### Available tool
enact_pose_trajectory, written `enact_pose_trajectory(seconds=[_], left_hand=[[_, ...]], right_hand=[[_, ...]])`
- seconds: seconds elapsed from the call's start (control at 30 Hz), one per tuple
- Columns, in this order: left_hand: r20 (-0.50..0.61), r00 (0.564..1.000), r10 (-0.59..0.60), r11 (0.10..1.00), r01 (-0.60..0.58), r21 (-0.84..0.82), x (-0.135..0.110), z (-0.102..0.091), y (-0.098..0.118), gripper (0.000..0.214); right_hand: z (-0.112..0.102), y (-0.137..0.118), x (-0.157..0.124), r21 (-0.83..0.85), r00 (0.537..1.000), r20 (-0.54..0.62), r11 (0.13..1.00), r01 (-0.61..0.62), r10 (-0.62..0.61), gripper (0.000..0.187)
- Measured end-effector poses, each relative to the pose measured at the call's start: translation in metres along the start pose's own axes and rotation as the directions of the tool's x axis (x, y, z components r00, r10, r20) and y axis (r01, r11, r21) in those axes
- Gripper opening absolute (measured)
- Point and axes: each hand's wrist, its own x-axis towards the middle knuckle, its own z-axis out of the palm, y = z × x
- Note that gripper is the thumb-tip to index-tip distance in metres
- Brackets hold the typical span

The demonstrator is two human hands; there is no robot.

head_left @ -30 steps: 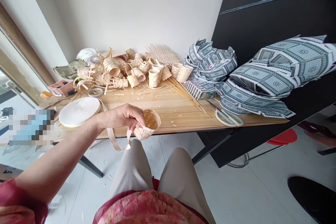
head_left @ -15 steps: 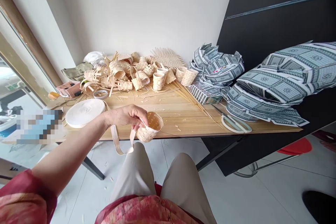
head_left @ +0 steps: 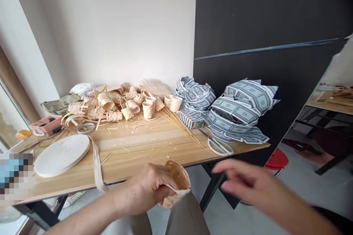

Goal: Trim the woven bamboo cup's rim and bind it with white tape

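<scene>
My left hand (head_left: 151, 191) is closed on the rim of a small woven wood-strip basket (head_left: 179, 176), held above my knees just off the table's front edge. The basket is tilted, its mouth facing up and to the right. A white band (head_left: 97, 165) runs from a flat white roll (head_left: 63, 154) down over the table edge, its lower part hidden behind my left forearm. My right hand (head_left: 245, 183), a little blurred, is in the air right of the basket. Its index finger and thumb are apart with nothing between them. Nearest to it lie scissors with pale handles (head_left: 220, 147).
Along the back of the wooden table (head_left: 138, 150) sit a pile of woven baskets (head_left: 107, 102), a tape roll (head_left: 85, 127), thin sticks (head_left: 182, 125) and folded patterned-card shapes (head_left: 234, 114). A pink box (head_left: 46, 126) stands left. Beyond rises a black panel (head_left: 248, 18).
My right hand has come into view from the right. My left hand and the basket are now nearer to me, and the view has turned to the right.
</scene>
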Motion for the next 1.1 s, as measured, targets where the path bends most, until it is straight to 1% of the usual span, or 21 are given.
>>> enact_pose_trajectory(seconds=[0.03,0.07,0.13,0.17,0.23,0.33,0.43,0.5,0.53,0.57,0.6,0.67,0.73,0.77,0.8,0.87,0.93,0.97,1.03,1.1], left_hand=[[-0.045,0.999,-0.023,0.999,0.022,-0.028,0.001,0.007,-0.002,0.016],[-0.094,0.994,-0.047,0.996,0.040,-0.082,0.002,0.014,-0.005,0.012],[-0.173,0.977,-0.120,0.972,0.081,-0.219,0.001,0.025,-0.012,0.002],[-0.205,0.966,-0.154,0.953,0.091,-0.288,0.000,0.030,-0.015,0.004],[-0.237,0.946,-0.219,0.909,0.110,-0.402,-0.002,0.037,-0.020,0.013],[-0.229,0.931,-0.285,0.844,0.130,-0.521,-0.004,0.044,-0.023,0.026],[-0.148,0.935,-0.321,0.805,0.187,-0.563,-0.006,0.047,-0.027,0.031],[-0.098,0.938,-0.332,0.815,0.233,-0.530,-0.008,0.047,-0.031,0.029],[-0.101,0.940,-0.324,0.840,0.237,-0.489,-0.011,0.045,-0.032,0.029],[-0.128,0.944,-0.305,0.876,0.225,-0.426,-0.013,0.042,-0.033,0.028],[-0.181,0.944,-0.276,0.917,0.202,-0.344,-0.016,0.038,-0.032,0.027],[-0.322,0.924,-0.207,0.975,0.165,-0.151,-0.023,0.030,-0.030,0.026],[-0.415,0.890,-0.187,0.980,0.196,-0.021,-0.030,0.024,-0.027,0.022],[-0.424,0.882,-0.206,0.973,0.229,0.003,-0.033,0.022,-0.027,0.021],[-0.404,0.883,-0.237,0.966,0.260,0.002,-0.035,0.022,-0.028,0.021],[-0.316,0.900,-0.302,0.953,0.295,-0.071,-0.037,0.025,-0.032,0.025],[-0.192,0.915,-0.356,0.918,0.304,-0.254,-0.038,0.031,-0.038,0.031],[-0.118,0.915,-0.385,0.869,0.316,-0.381,-0.038,0.034,-0.041,0.036],[0.022,0.909,-0.417,0.717,0.344,-0.606,-0.036,0.039,-0.043,0.041],[0.085,0.906,-0.414,0.595,0.340,-0.728,-0.034,0.039,-0.040,0.042]], right_hand=[[0.010,-0.011,0.001,-0.007,0.999,0.045,1.000,0.025,-0.025,0.014],[0.020,-0.024,0.004,-0.010,0.992,0.112,0.998,0.060,-0.059,0.020],[0.037,-0.044,0.011,-0.027,0.979,0.153,0.990,0.138,-0.132,0.017],[0.043,-0.050,0.014,-0.019,0.973,0.166,0.986,0.165,-0.160,0.017],[0.051,-0.054,0.020,0.008,0.963,0.185,0.980,0.196,-0.194,0.017],[0.054,-0.048,0.023,0.083,0.951,0.220,0.976,0.203,-0.216,0.020],[0.054,-0.041,0.024,0.159,0.946,0.257,0.974,0.160,-0.198,0.021],[0.053,-0.041,0.024,0.168,0.945,0.278,0.977,0.132,-0.175,0.021],[0.052,-0.041,0.024,0.164,0.944,0.283,0.978,0.126,-0.169,0.021],[0.051,-0.042,0.025,0.162,0.944,0.286,0.979,0.124,-0.167,0.021],[0.050,-0.042,0.025,0.164,0.943,0.288,0.979,0.123,-0.167,0.020],[0.046,-0.045,0.025,0.165,0.943,0.291,0.980,0.115,-0.160,0.018],[0.043,-0.047,0.026,0.168,0.939,0.313,0.981,0.094,-0.143,0.018],[0.042,-0.048,0.026,0.170,0.935,0.327,0.982,0.081,-0.134,0.018],[0.041,-0.049,0.026,0.171,0.932,0.340,0.983,0.070,-0.126,0.018],[0.041,-0.051,0.027,0.178,0.924,0.361,0.982,0.062,-0.123,0.016],[0.043,-0.050,0.028,0.179,0.921,0.367,0.981,0.071,-0.134,0.015],[0.044,-0.049,0.028,0.172,0.920,0.366,0.982,0.083,-0.142,0.015],[0.046,-0.047,0.029,0.154,0.920,0.359,0.982,0.108,-0.158,0.014],[0.046,-0.045,0.029,0.141,0.921,0.357,0.984,0.111,-0.156,0.013]])
